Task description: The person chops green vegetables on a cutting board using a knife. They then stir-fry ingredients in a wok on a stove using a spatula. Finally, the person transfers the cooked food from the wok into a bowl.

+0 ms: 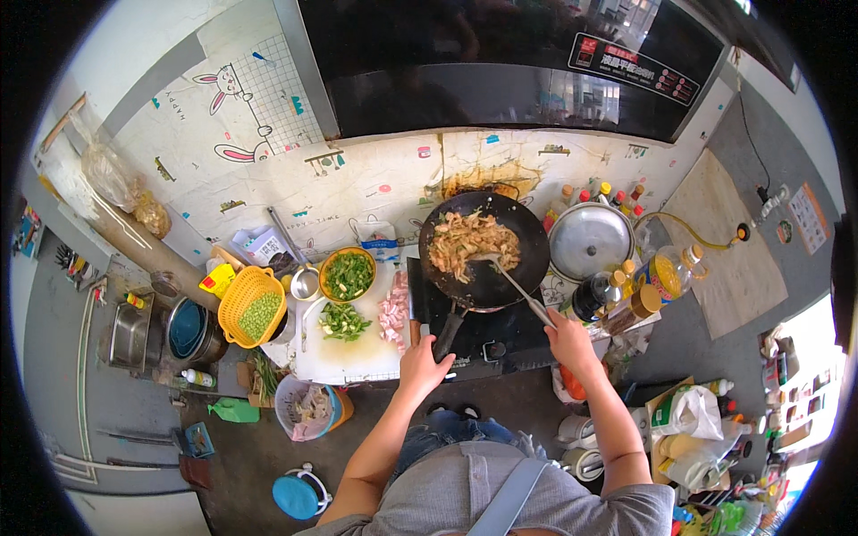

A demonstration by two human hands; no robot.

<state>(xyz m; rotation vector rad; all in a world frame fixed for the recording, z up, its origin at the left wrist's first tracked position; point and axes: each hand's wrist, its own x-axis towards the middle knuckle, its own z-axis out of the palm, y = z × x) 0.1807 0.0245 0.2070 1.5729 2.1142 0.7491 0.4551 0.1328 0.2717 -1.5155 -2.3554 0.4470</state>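
Observation:
A black wok (533,234) sits tilted over the black stove (499,345), with browned sliced food (469,241) spread over its left side. My right hand (573,342) is shut on the grey handle of a metal spatula (516,285), whose blade rests in the food. My left hand (425,365) is at the wok's dark handle (448,338); whether its fingers are closed round the handle or only touch it is unclear. Left of the stove, a white cutting board (362,362) bears chopped greens (343,321) and diced pink meat (394,311). More chopped greens fill a yellow-rimmed bowl (348,273).
A cleaver's blade (415,285) lies between board and stove. At left are a metal ladle (305,283) and a yellow basket (231,301) of green beans or peas. A metal lid (591,242) and several bottles (596,295) crowd the right side. A waste bin (305,405) stands below the board.

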